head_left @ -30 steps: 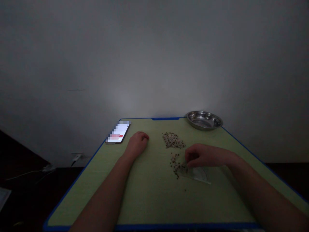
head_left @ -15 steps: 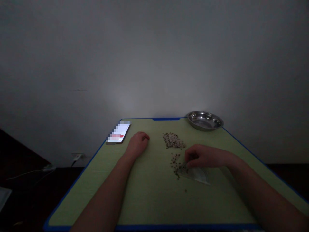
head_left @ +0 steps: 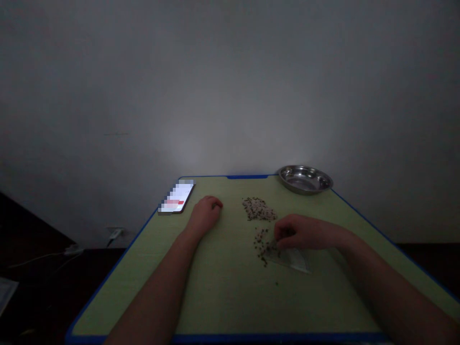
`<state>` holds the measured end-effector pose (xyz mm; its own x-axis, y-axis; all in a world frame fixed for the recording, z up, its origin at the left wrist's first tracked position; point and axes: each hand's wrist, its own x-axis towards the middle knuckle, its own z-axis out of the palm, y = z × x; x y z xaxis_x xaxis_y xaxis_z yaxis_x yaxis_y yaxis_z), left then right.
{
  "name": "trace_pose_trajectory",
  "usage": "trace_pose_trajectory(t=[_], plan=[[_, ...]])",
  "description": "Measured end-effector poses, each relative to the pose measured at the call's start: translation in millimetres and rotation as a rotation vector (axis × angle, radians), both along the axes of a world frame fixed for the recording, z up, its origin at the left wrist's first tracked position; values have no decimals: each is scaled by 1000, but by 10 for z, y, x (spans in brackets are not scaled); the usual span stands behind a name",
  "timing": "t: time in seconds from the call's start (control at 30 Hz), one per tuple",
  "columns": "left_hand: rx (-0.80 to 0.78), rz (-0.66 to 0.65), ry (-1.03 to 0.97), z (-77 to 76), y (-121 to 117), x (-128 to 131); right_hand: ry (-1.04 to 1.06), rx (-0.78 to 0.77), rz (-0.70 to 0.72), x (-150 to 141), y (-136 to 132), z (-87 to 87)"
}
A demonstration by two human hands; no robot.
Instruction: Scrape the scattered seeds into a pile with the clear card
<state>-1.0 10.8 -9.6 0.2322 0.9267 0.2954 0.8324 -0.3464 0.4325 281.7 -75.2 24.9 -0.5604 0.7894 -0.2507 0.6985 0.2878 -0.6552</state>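
My right hand [head_left: 296,232] is closed in a pinch at the upper edge of a clear plastic bag [head_left: 296,260], which lies flat on the table; my fingertips are partly hidden. Just left of the bag and of those fingers are scattered small dark grains [head_left: 260,242], some at or inside the bag's opening. Farther back sits a larger pile of mixed pale and dark grains [head_left: 258,209]. My left hand [head_left: 206,213] rests on the tabletop left of the pile, fingers curled in, with nothing visible in them.
A shiny steel bowl [head_left: 304,180] stands at the back right corner of the green, blue-edged table [head_left: 223,287]. At the back left lies a phone [head_left: 178,196] with its screen lit. The wall [head_left: 230,96] rises behind the table. One loose grain [head_left: 276,283] lies nearer me.
My right hand has shifted very slightly left, and the bag's near edge has moved a little with it. My left hand, the pile and the bowl stay in place.
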Motion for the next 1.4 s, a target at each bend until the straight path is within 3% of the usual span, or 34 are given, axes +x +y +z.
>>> trace_pose_trajectory(t=[0.87, 1.4], plan=[[-13, 7, 11, 37, -25, 18, 15, 47, -18, -90, -29, -11], [14, -12, -2, -35, 15, -2, 31, 56, -15, -59, -23, -5]])
